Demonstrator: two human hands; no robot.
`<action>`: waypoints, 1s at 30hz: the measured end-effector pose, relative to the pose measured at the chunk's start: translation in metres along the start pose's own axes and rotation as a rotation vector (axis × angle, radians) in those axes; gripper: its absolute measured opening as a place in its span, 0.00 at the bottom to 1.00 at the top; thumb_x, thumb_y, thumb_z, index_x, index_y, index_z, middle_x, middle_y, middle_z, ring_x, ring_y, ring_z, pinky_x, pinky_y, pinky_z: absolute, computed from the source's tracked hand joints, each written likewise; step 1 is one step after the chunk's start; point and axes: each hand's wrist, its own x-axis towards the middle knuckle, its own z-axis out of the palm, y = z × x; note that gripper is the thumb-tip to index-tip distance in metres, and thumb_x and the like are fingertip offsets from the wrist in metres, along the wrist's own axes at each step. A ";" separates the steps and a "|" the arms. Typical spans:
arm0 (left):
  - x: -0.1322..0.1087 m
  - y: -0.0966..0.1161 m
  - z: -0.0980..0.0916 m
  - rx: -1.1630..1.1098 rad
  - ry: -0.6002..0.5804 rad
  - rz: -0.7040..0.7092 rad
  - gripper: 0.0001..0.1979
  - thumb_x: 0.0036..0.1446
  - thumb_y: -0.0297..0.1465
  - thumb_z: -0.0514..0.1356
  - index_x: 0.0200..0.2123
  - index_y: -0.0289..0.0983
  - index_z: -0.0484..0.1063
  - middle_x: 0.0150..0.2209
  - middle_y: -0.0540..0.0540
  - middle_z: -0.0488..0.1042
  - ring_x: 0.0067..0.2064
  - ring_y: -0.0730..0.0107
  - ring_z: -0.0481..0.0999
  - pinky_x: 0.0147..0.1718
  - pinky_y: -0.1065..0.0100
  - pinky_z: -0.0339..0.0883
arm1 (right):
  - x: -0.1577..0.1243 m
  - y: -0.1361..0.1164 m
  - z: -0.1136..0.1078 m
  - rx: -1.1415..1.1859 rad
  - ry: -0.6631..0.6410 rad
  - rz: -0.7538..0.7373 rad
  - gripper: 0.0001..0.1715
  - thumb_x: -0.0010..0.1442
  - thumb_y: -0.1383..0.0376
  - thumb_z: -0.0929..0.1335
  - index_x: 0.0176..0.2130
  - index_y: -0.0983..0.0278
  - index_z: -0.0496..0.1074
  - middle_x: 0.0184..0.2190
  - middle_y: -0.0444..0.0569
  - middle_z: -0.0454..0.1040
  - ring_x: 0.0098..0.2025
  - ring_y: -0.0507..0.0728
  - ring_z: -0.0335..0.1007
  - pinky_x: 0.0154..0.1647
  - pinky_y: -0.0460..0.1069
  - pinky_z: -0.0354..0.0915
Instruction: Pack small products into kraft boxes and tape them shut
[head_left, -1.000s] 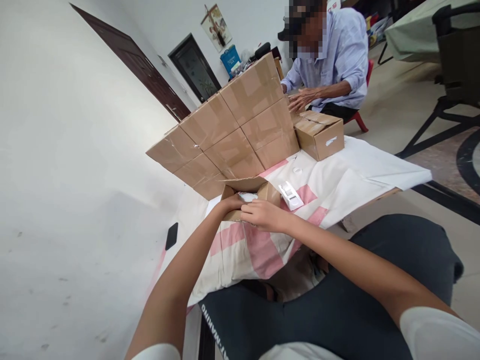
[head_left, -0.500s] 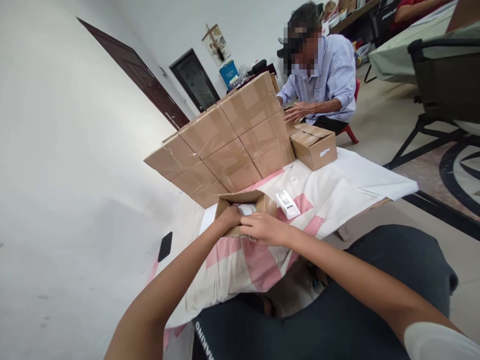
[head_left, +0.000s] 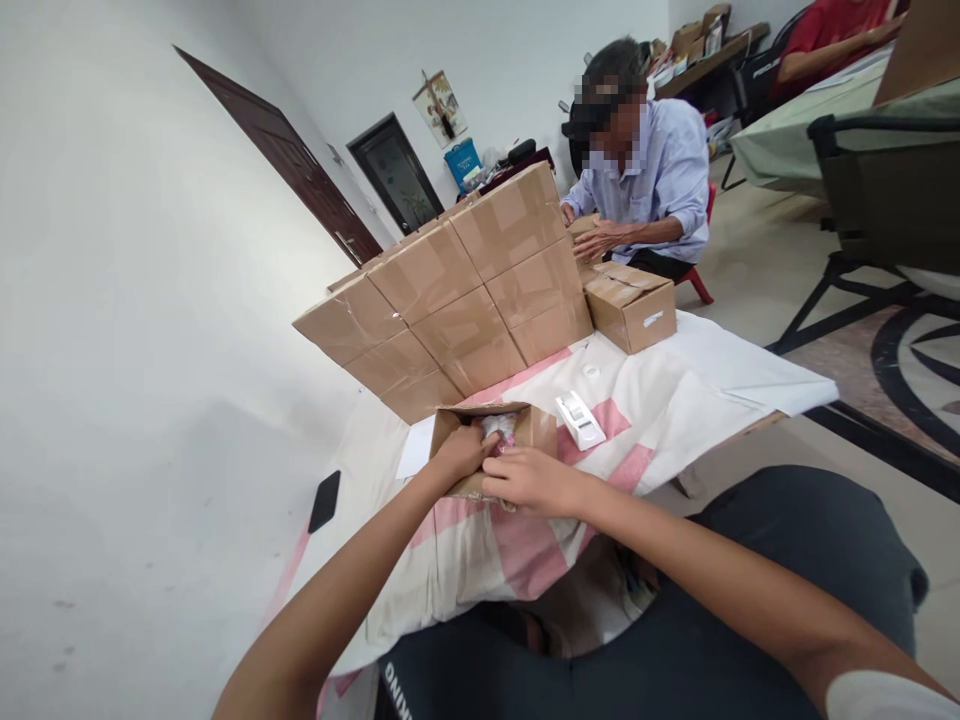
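An open cardboard box (head_left: 541, 432) stands on the cloth-covered table in front of me. My left hand (head_left: 461, 452) reaches into it over the left side, its fingers bent around something I cannot make out. Beside those fingers, a whitish, shiny item with pink on it (head_left: 498, 428) shows inside the box. My right hand (head_left: 531, 482) lies at the box's front rim, fingers curled over the front wall and their tips close to my left hand. A white dispenser-like plastic piece (head_left: 580, 420) rests just right of the box.
Taped cardboard boxes (head_left: 469, 335) are stacked like a wall behind. A closed box (head_left: 634, 308) stands back right, near a person in a light blue shirt (head_left: 667, 170). A white ring (head_left: 591, 371), a black phone (head_left: 325, 501) and white paper (head_left: 416, 447) lie on the table (head_left: 720, 365).
Inside the box, a smooth white surface showed before; now the whitish and pink item is visible. My left hand has shifted slightly. The whole view has moved a little.
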 end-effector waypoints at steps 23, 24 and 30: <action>0.006 0.012 -0.012 -0.149 0.029 0.005 0.21 0.58 0.35 0.59 0.55 0.39 0.71 0.53 0.39 0.77 0.52 0.57 0.78 0.50 0.64 0.69 | 0.000 0.021 -0.009 -0.039 0.091 -0.003 0.07 0.65 0.73 0.63 0.36 0.63 0.66 0.34 0.48 0.70 0.36 0.56 0.60 0.40 0.51 0.54; 0.006 0.013 -0.012 -0.136 0.050 -0.017 0.20 0.58 0.35 0.59 0.54 0.39 0.71 0.53 0.38 0.78 0.51 0.57 0.79 0.49 0.64 0.69 | 0.000 0.023 -0.010 -0.039 0.086 0.005 0.07 0.65 0.73 0.63 0.36 0.63 0.66 0.34 0.48 0.70 0.36 0.57 0.60 0.40 0.51 0.55; -0.001 0.011 -0.017 -0.062 0.104 -0.125 0.15 0.59 0.33 0.57 0.48 0.37 0.73 0.48 0.37 0.80 0.48 0.56 0.80 0.43 0.65 0.69 | 0.008 0.029 -0.009 -0.049 0.063 0.024 0.08 0.66 0.73 0.63 0.35 0.63 0.67 0.33 0.48 0.71 0.37 0.57 0.62 0.36 0.50 0.55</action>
